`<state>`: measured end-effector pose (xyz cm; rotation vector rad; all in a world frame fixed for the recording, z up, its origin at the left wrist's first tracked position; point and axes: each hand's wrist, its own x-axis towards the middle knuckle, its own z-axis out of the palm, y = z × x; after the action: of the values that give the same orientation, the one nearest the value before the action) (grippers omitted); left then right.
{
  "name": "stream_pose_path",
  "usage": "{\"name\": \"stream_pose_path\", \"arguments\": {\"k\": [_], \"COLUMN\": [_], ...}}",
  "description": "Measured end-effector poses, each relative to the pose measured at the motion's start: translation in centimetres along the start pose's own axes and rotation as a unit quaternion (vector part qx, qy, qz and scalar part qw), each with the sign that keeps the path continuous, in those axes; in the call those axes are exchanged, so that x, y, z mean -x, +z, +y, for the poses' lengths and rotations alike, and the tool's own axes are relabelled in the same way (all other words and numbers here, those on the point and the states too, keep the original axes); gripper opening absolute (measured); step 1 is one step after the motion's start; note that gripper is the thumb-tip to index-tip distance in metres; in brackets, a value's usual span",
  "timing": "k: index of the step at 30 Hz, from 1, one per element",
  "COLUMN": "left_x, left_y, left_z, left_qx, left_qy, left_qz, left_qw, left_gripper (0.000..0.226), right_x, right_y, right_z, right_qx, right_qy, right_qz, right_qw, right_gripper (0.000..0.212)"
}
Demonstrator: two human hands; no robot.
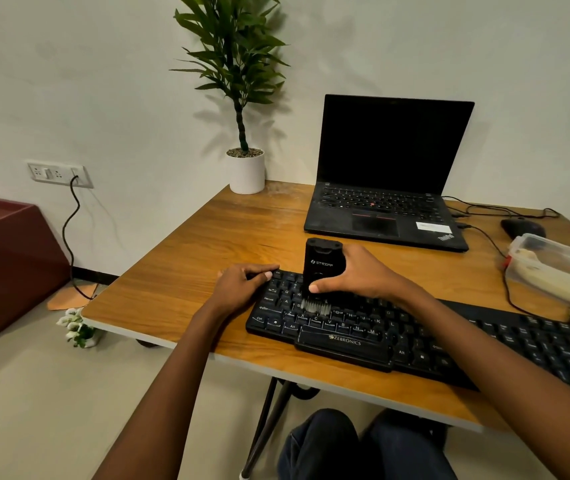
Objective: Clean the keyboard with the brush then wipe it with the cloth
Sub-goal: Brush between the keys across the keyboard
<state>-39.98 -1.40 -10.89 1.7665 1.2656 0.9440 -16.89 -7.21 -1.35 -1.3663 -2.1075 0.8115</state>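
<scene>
The black brush (321, 268) is gripped upright in the right hand (356, 275), its grey bristles (315, 306) set on the left-hand keys of the black Zebronics keyboard (449, 341). The keyboard's far left corner is held by the curled fingers of the left hand (242, 285). The keyboard is laid on a wooden table (207, 244); an open ThinkPad laptop (391, 174) and a potted plant (246, 171) are set behind it, against a pale wall (103, 81).

Our right grip (359, 277) held the brush (321, 266) upright, bristles (315, 306) down on the left keys of the keyboard (519, 341). Our left grip (242, 285) clasped its far-left corner. Behind, a laptop (387, 150) stood open on the worktop (190, 271), near a potted plant (245, 168).
</scene>
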Motion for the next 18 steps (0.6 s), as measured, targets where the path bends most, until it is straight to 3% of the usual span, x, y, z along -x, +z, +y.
{"name": "stream_pose_path", "arguments": {"k": [5, 9, 13, 18], "left_x": [0.0, 0.0, 0.1, 0.2], "left_y": [0.1, 0.1, 0.1, 0.2], "left_z": [0.0, -0.1, 0.0, 0.3], "left_qx": [0.006, 0.015, 0.016, -0.001], "left_qy": [-0.008, -0.013, -0.011, -0.013], "left_qz": [0.003, 0.005, 0.002, 0.017], "left_qw": [1.0, 1.0, 1.0, 1.0], "left_gripper": [0.032, 0.034, 0.034, 0.027], "right_x": [0.0, 0.4, 0.2, 0.9], "right_y": [0.0, 0.1, -0.1, 0.1], "right_z": [-0.6, 0.1, -0.1, 0.5], "right_qx": [0.009, -0.002, 0.016, -0.025], "right_qy": [-0.023, -0.004, -0.021, 0.004], "right_qz": [0.04, 0.012, 0.054, 0.025], "right_qw": [0.999, 1.0, 0.998, 0.999], "right_gripper": [0.056, 0.048, 0.058, 0.046]}}
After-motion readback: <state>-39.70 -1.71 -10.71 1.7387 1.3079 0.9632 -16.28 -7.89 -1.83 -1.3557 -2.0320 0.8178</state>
